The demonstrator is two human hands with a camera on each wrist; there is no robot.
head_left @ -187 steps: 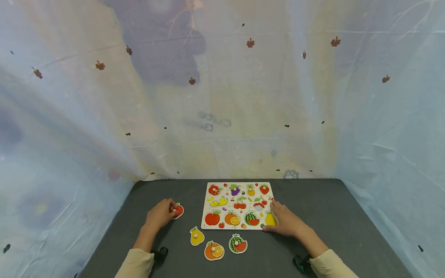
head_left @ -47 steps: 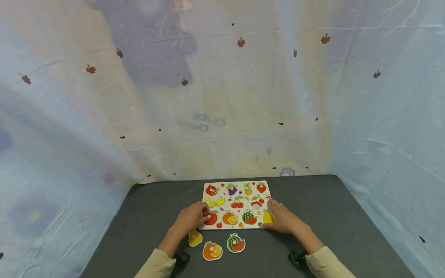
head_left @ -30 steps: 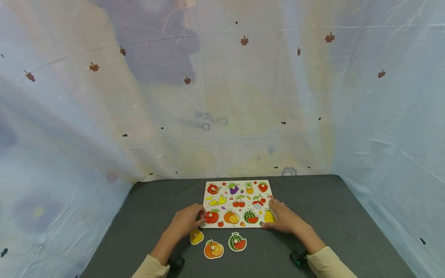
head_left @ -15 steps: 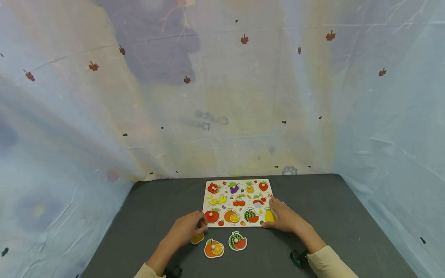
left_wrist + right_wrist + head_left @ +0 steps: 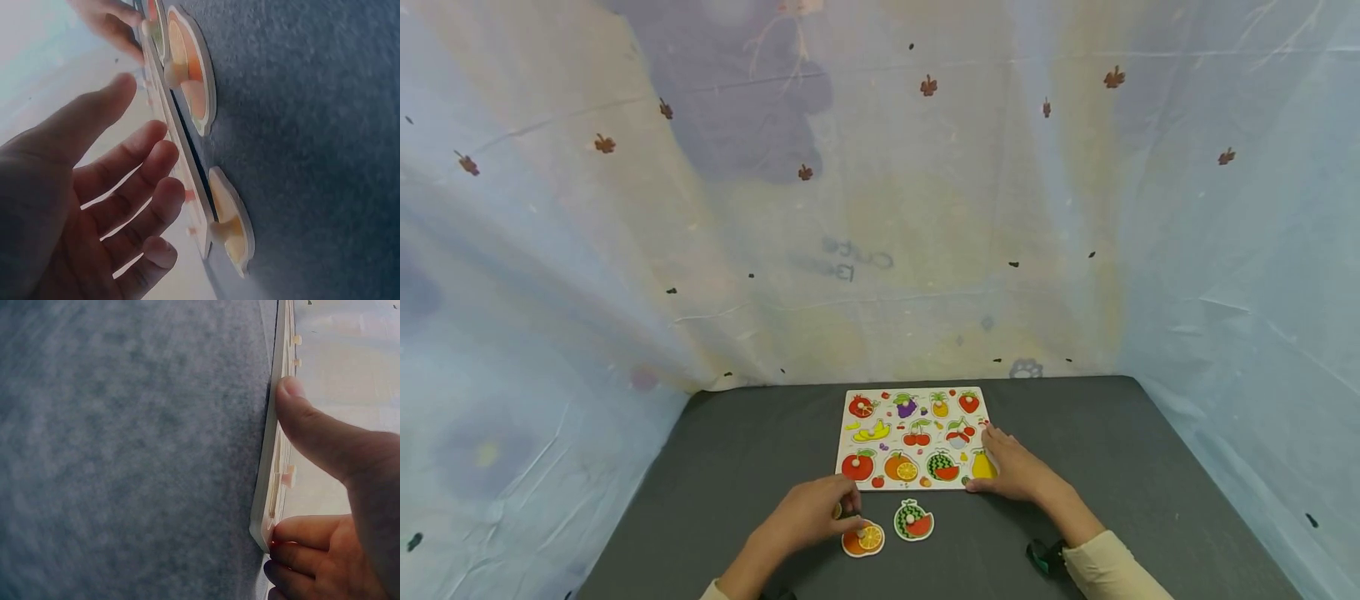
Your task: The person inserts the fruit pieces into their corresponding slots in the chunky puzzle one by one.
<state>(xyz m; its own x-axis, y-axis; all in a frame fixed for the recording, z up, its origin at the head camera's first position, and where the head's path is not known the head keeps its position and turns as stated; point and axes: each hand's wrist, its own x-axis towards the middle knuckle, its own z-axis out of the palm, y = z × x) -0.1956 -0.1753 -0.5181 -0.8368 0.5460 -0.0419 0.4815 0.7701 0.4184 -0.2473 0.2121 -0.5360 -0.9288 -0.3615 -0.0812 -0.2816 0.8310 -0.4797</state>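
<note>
A white fruit puzzle board [image 5: 891, 487] lies on the dark table, with a knobbed red apple piece [image 5: 856, 467] in its near left corner. Loose in front are an orange piece [image 5: 867, 543], a watermelon piece [image 5: 913, 522] and a yellow pear piece [image 5: 234, 219], which the left hand mostly hides in the head view. My left hand [image 5: 811, 510] hovers over the pear and orange pieces, fingers loosely bent and holding nothing. Across the board's near right corner rests my right hand [image 5: 1018, 471], thumb on the front edge and fingers along the right side, partly covering the pear picture.
A printed curtain [image 5: 887, 208] hangs behind the table and along both sides. Bare dark tabletop [image 5: 1120, 467] extends right of the board, and more lies to its left. Small knobs stand up from several pieces on the board.
The left hand carried the red apple piece from the left onto the board and let go. It has since drawn back and right, over the orange piece. The right hand stays put.
</note>
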